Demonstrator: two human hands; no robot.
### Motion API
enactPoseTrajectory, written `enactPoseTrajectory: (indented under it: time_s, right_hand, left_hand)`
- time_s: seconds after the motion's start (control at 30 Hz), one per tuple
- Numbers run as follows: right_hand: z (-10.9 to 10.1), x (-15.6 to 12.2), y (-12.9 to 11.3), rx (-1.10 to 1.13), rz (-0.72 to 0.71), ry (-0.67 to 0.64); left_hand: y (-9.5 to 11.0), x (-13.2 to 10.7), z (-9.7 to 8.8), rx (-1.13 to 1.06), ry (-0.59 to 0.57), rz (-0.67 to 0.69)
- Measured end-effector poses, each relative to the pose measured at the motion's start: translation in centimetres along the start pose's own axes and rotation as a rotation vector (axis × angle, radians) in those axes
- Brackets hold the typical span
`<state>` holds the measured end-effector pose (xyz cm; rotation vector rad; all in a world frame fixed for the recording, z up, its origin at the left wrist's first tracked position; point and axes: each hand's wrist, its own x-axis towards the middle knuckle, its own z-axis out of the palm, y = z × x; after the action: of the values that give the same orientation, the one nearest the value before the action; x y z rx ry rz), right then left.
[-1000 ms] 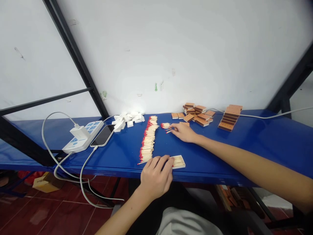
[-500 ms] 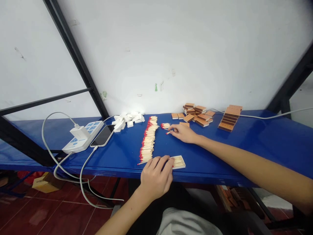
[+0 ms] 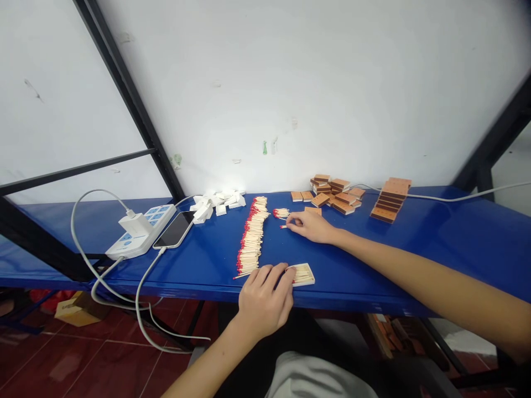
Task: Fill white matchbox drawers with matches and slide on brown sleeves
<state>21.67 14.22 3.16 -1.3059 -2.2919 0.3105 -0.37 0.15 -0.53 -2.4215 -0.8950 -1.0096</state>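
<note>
My right hand (image 3: 309, 225) is closed in a pinch on a match (image 3: 284, 226), its red head poking out to the left of the fingertips. Just beyond it lies a small group of red-headed matches (image 3: 281, 213). My left hand (image 3: 267, 293) rests at the table's front edge, fingers curled over the left end of a white matchbox tray (image 3: 305, 275). Matches lie inside that tray; its left end is hidden under the fingers. Between the hands and the white pieces runs a long row of matches (image 3: 251, 237), heads mostly to the left.
White empty-looking box pieces (image 3: 219, 202) are heaped at the back. Brown matchboxes (image 3: 338, 193) are piled at the back right, with a leaning stack (image 3: 391, 199) farther right. A phone (image 3: 174, 229) and power strip (image 3: 143, 232) with white cables occupy the left of the blue table (image 3: 211, 243).
My right hand has shifted very slightly, and the match in its fingers sits a little lower and flatter. My left hand and the tray have stayed put.
</note>
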Motion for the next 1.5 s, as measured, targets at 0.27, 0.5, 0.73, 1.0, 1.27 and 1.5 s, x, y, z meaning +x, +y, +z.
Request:
enactPoseTrajectory:
  time_s: [0.27,0.5,0.73,1.0,1.27,1.5]
  right_hand:
    - [0.05,-0.09,-0.20,-0.072,0.023,0.017]
    - [0.03,-0.10,-0.18,-0.077,0.011,0.018]
    - [-0.10,-0.08,-0.38,-0.111,-0.002,-0.005]
    - [-0.05,-0.07,0.11,-0.062,-0.021,-0.012]
    - [-0.23,-0.01,-0.01,-0.053,-0.078,-0.051]
    - [-0.10,-0.07,-0.07,-0.072,-0.032,-0.010]
  left_hand:
    - [0.03,0.04,-0.10,0.003,0.007,0.004]
    - [0.03,0.04,-0.08,0.013,0.006,0.006]
    - [0.03,0.02,-0.03,0.007,0.005,0.005]
    - [-0.03,-0.13,0.09,-0.003,-0.006,0.006]
    - [-0.08,-0.11,0.06,0.002,-0.007,0.008]
    - [-0.12,-0.19,0.10,0.001,-0.011,0.009]
